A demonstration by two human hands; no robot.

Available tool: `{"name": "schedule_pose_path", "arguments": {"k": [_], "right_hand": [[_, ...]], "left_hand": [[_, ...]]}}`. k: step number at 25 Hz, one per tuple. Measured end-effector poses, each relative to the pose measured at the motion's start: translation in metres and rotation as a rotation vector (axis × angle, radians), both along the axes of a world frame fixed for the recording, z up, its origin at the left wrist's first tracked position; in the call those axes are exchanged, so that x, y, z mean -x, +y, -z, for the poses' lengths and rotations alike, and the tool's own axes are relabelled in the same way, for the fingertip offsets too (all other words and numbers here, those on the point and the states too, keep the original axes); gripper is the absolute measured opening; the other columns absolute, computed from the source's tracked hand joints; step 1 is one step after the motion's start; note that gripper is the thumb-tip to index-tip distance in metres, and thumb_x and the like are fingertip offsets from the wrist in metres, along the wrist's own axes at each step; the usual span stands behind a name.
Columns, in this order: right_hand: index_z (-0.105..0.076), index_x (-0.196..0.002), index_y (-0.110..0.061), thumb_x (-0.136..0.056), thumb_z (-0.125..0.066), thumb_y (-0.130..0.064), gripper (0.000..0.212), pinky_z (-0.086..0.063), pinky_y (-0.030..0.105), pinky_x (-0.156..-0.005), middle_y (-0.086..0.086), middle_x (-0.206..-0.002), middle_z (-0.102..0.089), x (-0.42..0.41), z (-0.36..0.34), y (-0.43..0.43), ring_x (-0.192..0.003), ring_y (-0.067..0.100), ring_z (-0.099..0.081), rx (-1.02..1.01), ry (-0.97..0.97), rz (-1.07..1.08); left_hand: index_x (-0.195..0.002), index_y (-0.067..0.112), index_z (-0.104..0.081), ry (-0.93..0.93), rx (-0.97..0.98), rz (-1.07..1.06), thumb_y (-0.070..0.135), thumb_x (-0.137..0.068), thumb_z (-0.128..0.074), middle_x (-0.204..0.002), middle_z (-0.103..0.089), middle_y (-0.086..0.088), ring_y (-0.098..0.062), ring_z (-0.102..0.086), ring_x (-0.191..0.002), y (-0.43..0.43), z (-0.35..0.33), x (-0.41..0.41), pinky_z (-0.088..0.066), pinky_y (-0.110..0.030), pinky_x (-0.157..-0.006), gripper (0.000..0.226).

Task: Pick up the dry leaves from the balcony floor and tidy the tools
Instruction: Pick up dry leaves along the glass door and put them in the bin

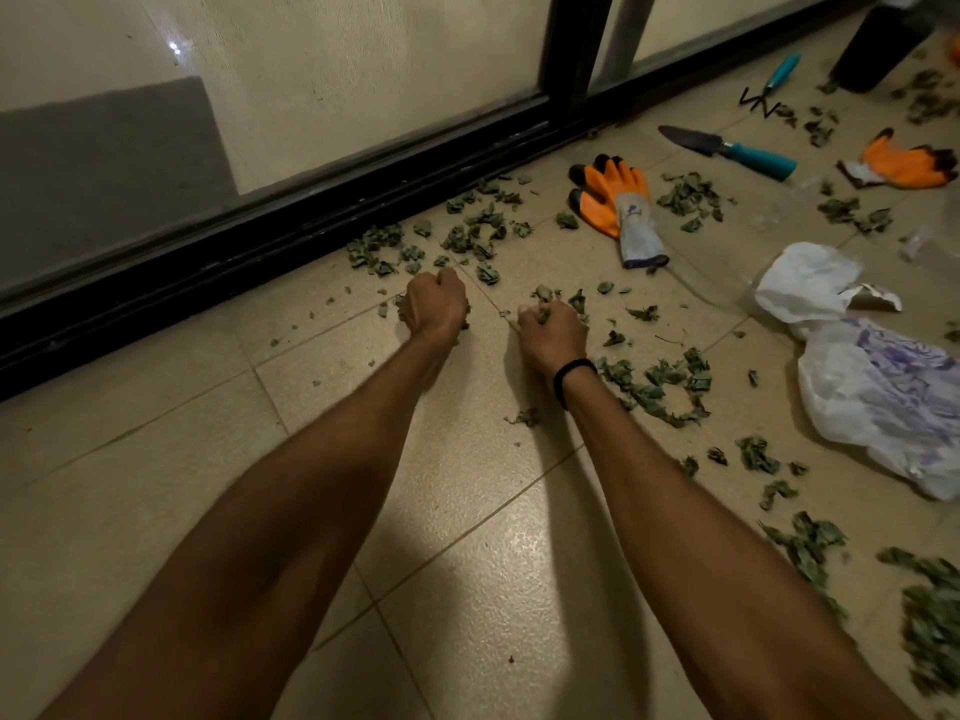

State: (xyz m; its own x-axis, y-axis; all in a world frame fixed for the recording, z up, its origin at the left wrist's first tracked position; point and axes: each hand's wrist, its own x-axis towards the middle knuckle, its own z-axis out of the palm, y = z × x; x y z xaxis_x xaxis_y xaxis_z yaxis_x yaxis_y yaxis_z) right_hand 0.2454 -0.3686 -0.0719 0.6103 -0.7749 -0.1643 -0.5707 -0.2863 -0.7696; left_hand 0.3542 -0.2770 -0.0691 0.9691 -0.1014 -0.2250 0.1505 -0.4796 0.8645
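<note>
Dry green leaves (467,236) lie scattered over the beige tiled floor, with more leaves (670,387) to the right of my arms. My left hand (435,304) is curled into a fist on the floor, gripping a clump of leaves. My right hand (551,332), with a black band at the wrist, grips another clump beside it. A trowel (727,146) with a teal handle and a small hand rake (771,85) lie at the upper right. Two orange gloves (618,200) (906,163) lie near them.
A black sliding-door track (291,236) runs diagonally behind the leaves. A white plastic bag (883,402) and crumpled white paper (805,283) lie at the right. A dark container (883,44) stands at the top right corner. A thick pile of leaves (930,621) sits at the lower right.
</note>
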Motion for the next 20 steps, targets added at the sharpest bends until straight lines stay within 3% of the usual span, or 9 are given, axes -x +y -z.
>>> {"name": "schedule_pose_path", "arguments": {"k": [3, 4, 6, 7, 9, 10, 14, 20], "right_hand": [[-0.068, -0.077, -0.015, -0.094, -0.059, -0.026, 0.022, -0.058, 0.039, -0.079, 0.003, -0.078, -0.070, 0.004, -0.003, -0.019, -0.077, 0.020, -0.066, -0.202, -0.087, 0.189], [-0.069, -0.082, -0.015, -0.093, -0.058, -0.023, 0.018, -0.058, 0.040, -0.083, 0.003, -0.084, -0.071, 0.005, -0.006, -0.027, -0.084, 0.021, -0.067, -0.174, -0.080, 0.222], [-0.065, -0.088, -0.018, -0.094, -0.053, -0.016, 0.014, -0.051, 0.029, -0.086, -0.002, -0.087, -0.067, 0.007, -0.016, -0.038, -0.089, 0.020, -0.062, -0.100, -0.042, 0.223], [-0.063, -0.093, -0.019, -0.095, -0.050, -0.013, 0.015, -0.043, 0.022, -0.083, -0.002, -0.088, -0.062, 0.009, -0.020, -0.042, -0.090, 0.020, -0.057, -0.064, -0.022, 0.202], [-0.064, -0.109, -0.008, -0.099, -0.046, -0.013, 0.021, -0.035, 0.022, -0.077, 0.006, -0.102, -0.063, 0.009, -0.023, -0.044, -0.099, 0.022, -0.056, -0.022, 0.013, 0.168], [-0.062, -0.112, -0.004, -0.101, -0.045, -0.017, 0.024, -0.034, 0.024, -0.075, 0.011, -0.108, -0.064, 0.007, -0.023, -0.041, -0.103, 0.026, -0.058, 0.010, 0.032, 0.148], [-0.054, -0.115, -0.002, -0.103, -0.045, -0.031, 0.033, -0.034, 0.029, -0.071, 0.019, -0.112, -0.063, -0.003, -0.012, -0.026, -0.105, 0.035, -0.058, 0.153, 0.096, 0.041], [-0.036, -0.136, -0.001, -0.099, -0.046, -0.014, 0.041, -0.045, 0.041, -0.085, 0.027, -0.127, -0.053, -0.018, -0.009, -0.020, -0.114, 0.040, -0.053, 0.244, 0.361, -0.118]], "left_hand": [[-0.098, 0.003, -0.060, -0.108, -0.120, 0.165, 0.037, -0.103, -0.047, -0.085, -0.058, -0.008, -0.024, -0.056, -0.081, -0.004, 0.003, 0.000, -0.034, -0.028, -0.065, 0.038], [-0.106, 0.003, -0.056, -0.148, -0.154, 0.228, 0.035, -0.104, -0.047, -0.090, -0.058, -0.007, -0.023, -0.056, -0.083, -0.006, 0.004, 0.001, -0.034, -0.029, -0.064, 0.033], [-0.122, 0.006, -0.045, -0.220, -0.207, 0.339, 0.016, -0.101, -0.047, -0.096, -0.056, -0.007, -0.024, -0.056, -0.086, -0.009, 0.004, 0.001, -0.035, -0.030, -0.059, 0.024], [-0.133, 0.008, -0.038, -0.265, -0.246, 0.391, 0.006, -0.097, -0.044, -0.102, -0.056, -0.010, -0.027, -0.057, -0.090, -0.011, 0.004, 0.001, -0.039, -0.031, -0.060, 0.036], [-0.149, 0.017, -0.025, -0.326, -0.352, 0.501, -0.001, -0.093, -0.040, -0.126, -0.051, -0.019, -0.033, -0.054, -0.107, -0.017, 0.009, -0.001, -0.049, -0.040, -0.080, 0.061], [-0.152, 0.020, -0.023, -0.359, -0.414, 0.541, 0.001, -0.096, -0.040, -0.136, -0.045, -0.020, -0.035, -0.051, -0.114, -0.020, 0.012, -0.003, -0.049, -0.045, -0.089, 0.061], [-0.136, 0.012, -0.045, -0.455, -0.511, 0.627, 0.029, -0.104, -0.046, -0.131, -0.049, -0.019, -0.036, -0.054, -0.110, -0.028, 0.022, -0.005, -0.049, -0.045, -0.089, 0.036], [-0.107, 0.008, -0.050, -0.540, -0.409, 0.523, 0.023, -0.105, -0.040, -0.099, -0.055, -0.014, -0.025, -0.048, -0.084, -0.014, 0.030, 0.016, -0.034, -0.034, -0.069, 0.019]]}}
